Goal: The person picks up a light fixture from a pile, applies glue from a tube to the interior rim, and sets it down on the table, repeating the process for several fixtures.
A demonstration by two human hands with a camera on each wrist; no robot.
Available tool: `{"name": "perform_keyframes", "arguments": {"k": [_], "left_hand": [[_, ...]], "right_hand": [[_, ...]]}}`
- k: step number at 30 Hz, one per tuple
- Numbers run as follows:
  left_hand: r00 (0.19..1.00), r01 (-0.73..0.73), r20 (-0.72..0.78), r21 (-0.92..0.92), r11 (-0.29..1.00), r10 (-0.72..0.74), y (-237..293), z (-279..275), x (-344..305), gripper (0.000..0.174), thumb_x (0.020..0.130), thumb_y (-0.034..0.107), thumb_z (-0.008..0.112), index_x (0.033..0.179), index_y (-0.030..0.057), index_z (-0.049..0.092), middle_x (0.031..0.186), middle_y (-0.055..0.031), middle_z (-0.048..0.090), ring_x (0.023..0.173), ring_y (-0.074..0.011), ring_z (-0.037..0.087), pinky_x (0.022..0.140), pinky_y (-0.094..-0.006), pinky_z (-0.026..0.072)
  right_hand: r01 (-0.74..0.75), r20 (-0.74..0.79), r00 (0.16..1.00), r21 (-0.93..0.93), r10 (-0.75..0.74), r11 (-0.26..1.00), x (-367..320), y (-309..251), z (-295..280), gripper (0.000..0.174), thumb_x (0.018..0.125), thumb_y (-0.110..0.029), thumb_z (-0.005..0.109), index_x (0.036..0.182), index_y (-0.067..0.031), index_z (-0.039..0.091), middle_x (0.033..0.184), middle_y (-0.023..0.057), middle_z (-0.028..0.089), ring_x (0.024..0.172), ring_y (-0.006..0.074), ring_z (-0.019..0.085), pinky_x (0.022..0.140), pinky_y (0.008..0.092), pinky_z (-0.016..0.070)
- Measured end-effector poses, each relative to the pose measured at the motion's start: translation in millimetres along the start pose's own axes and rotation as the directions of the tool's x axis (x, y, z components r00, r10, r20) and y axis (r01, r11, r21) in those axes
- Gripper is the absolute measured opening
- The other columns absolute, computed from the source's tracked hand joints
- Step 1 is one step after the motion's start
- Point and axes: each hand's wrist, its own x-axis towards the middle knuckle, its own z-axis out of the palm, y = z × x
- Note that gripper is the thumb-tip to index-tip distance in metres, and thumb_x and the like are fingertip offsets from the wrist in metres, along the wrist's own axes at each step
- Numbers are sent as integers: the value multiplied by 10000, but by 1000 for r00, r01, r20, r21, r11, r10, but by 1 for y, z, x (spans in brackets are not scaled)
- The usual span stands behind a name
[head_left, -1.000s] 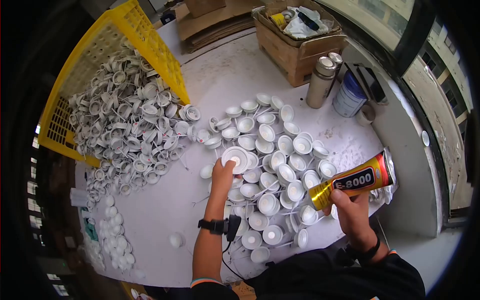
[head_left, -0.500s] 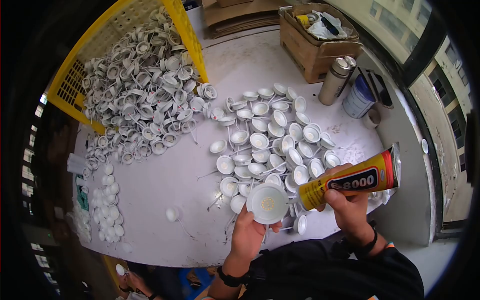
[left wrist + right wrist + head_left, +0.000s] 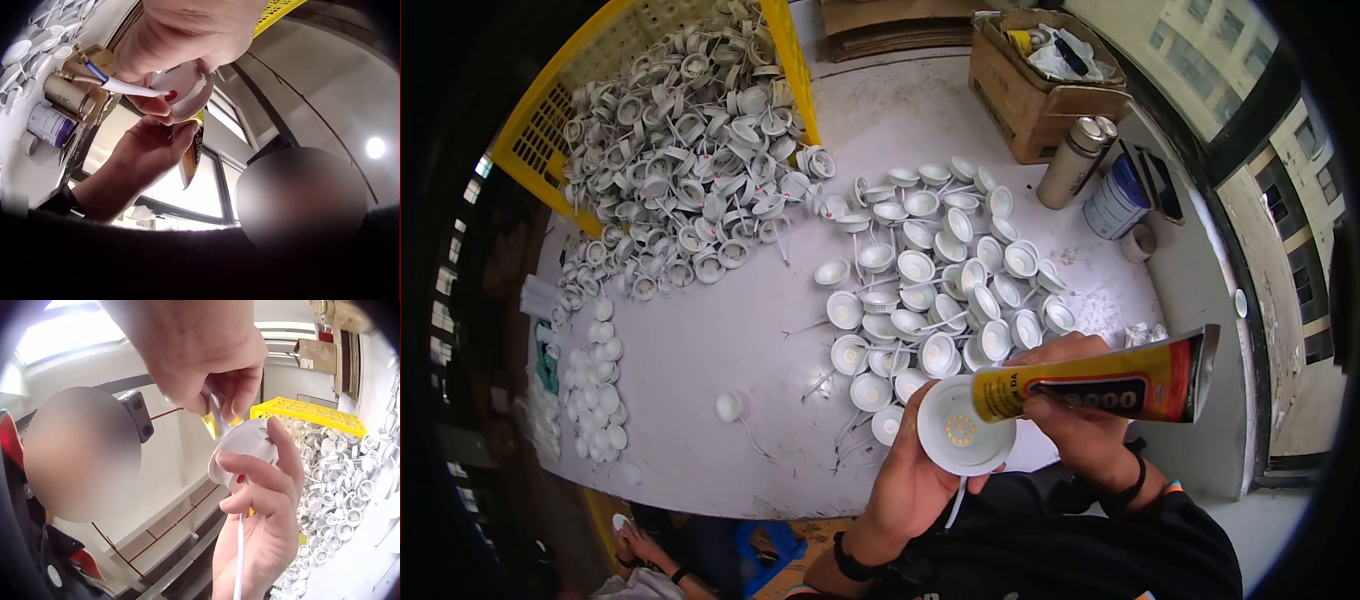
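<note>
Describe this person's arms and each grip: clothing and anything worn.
The left grip and right grip wear no gloves. A black left band and a black right band circle the wrists. The right sleeve is black, with orange trim, ending short of the wrist.

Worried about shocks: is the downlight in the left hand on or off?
Off: the LEDs inside the downlight show no glow, and its blue and brown wires end loose, unconnected.

A worn cardboard box (image 3: 1022, 112) with a white plastic bag (image 3: 1050, 62) inside stands on the table (image 3: 885, 115), to the right of stacked cardboard sheets (image 3: 900, 38). Nearer are two metal flasks (image 3: 1068, 172), a blue-lidded tub (image 3: 1114, 202) and a small pale cylinder (image 3: 1138, 244).
</note>
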Motion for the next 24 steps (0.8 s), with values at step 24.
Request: {"name": "perform_keyframes", "arguments": {"k": [24], "left_hand": [[997,13,72,-8,1000,-13,0,0,-1,470,882,389,251,1227,70,248,1041,-147,466,780,-236,544,526,-258,424]], "right_hand": [[89,47,996,-231,-80,969,6,-5,2,211,713,-62,588,855,-21,439,803,135,552,780,216,545,707,317,434]]}}
